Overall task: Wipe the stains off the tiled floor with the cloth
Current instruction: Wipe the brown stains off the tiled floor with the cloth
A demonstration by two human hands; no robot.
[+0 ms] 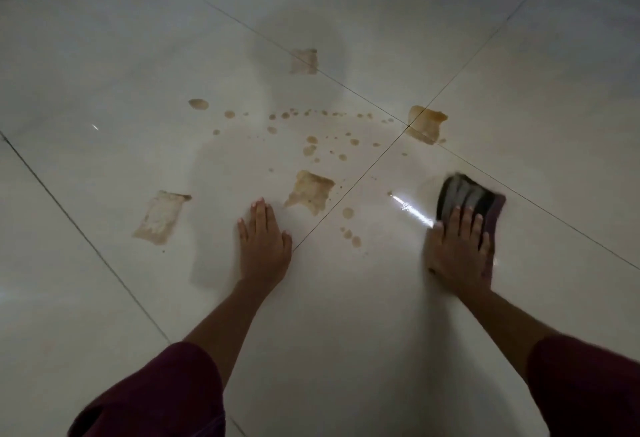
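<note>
Dark maroon sleeves (156,398) come into view from below, one on each forearm, and both arms reach forward to the pale glossy tiled floor (104,72). The left hand (265,242) lies flat on the tile with straight fingers and holds nothing; it seems to serve as a support. The right hand (459,249) presses with spread, straight fingers on a dark folded cloth with grey stripes (467,197), which lies flat on the floor at the right side, just beside a bright reflection of light. The edges of the cloth look blurred, so I judge that it is in motion.

The wiping step is in hand, but in my judgement the task is only at the beginning, because many stains are not yet removed. A brown squarish smear (310,192) lies just ahead of the left hand, another one (159,216) lies further left, one (426,124) sits at the crossing of the grout lines, and a paler one (304,61) is far ahead. Small brown drops (311,140) are scattered between them, and a few drops (350,234) lie between the two hands.

The next move probably calls for sliding the cloth to the left over these near drops, with firm pressure, since the smears look partly dried at the edges.
</note>
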